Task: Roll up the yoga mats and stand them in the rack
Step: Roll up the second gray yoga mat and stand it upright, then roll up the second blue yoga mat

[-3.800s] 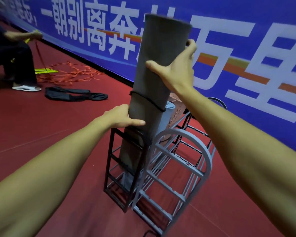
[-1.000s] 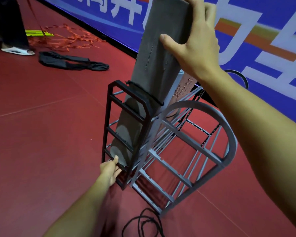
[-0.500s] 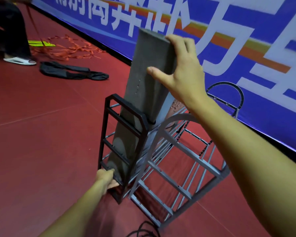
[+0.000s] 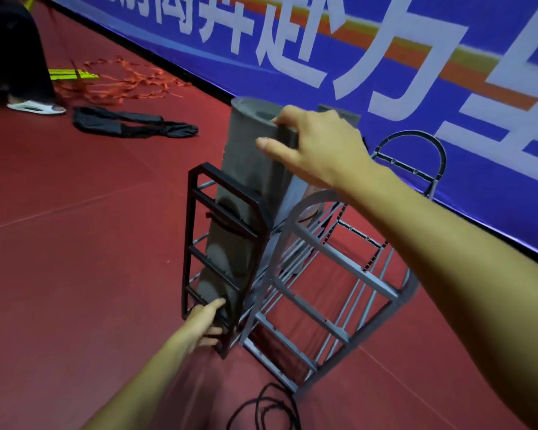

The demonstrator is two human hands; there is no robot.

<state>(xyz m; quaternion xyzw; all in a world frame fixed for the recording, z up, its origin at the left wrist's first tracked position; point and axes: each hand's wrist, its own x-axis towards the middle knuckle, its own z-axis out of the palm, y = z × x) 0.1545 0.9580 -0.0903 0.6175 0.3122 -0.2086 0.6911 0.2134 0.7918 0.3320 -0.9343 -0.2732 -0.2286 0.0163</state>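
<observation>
A rolled grey yoga mat (image 4: 249, 169), tied with a black cord, stands tilted inside the metal rack (image 4: 311, 293), behind the rack's black end frame (image 4: 196, 231). My right hand (image 4: 317, 150) grips the mat's top end, thumb on the near side and fingers over the rim. My left hand (image 4: 204, 322) is low at the foot of the black end frame, fingers reaching between its bars to the mat's bottom. Other rolled mats behind the grey one are mostly hidden.
The rack's grey arched dividers (image 4: 348, 256) stand to the right on the red floor. A black cord (image 4: 271, 408) lies coiled near my feet. A black bag (image 4: 131, 125) and orange straps (image 4: 125, 82) lie far left by a person's legs (image 4: 16, 51). A blue banner (image 4: 385, 57) lines the wall.
The mat has sunk deeper into the rack, its cord now behind the black frame. My right hand followed its top downward; my left hand stays at the rack's foot.
</observation>
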